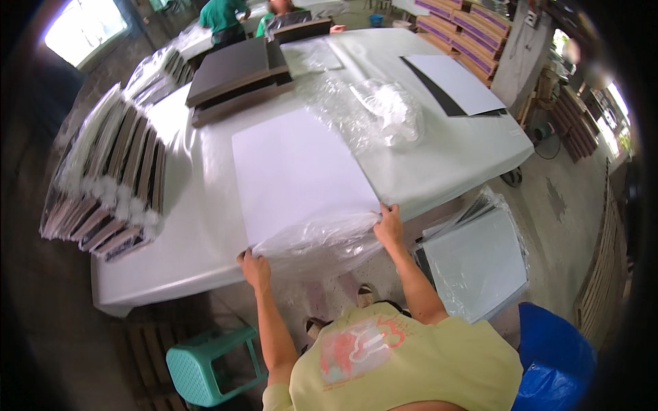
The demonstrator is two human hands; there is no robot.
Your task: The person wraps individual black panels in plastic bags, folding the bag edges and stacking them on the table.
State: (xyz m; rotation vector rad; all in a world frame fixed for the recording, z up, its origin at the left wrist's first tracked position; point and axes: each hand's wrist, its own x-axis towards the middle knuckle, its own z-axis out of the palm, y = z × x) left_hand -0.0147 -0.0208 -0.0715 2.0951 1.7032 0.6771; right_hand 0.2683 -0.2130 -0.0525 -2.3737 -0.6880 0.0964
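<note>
A large white board [298, 168] lies flat on the covered table [171, 257], its near end at the front edge. Clear plastic film [315, 240], bunched and wrinkled, hangs round that near end. My left hand [255, 268] pinches the film at the board's near left corner. At the near right corner my right hand [388, 227] grips the film too, fingers closed. Whether the hands also hold the board's edge is hard to tell. Beyond the board, a loose heap of clear film [391, 113] spreads over the table.
Wrapped boards [110, 171] stand in a row at the left, with dark boards [236, 72] stacked behind. A white sheet [456, 82] lies at the far right. Wrapped panels [476, 260] lean low at my right; a green stool [205, 366] stands lower left. Another person [223, 20] works beyond.
</note>
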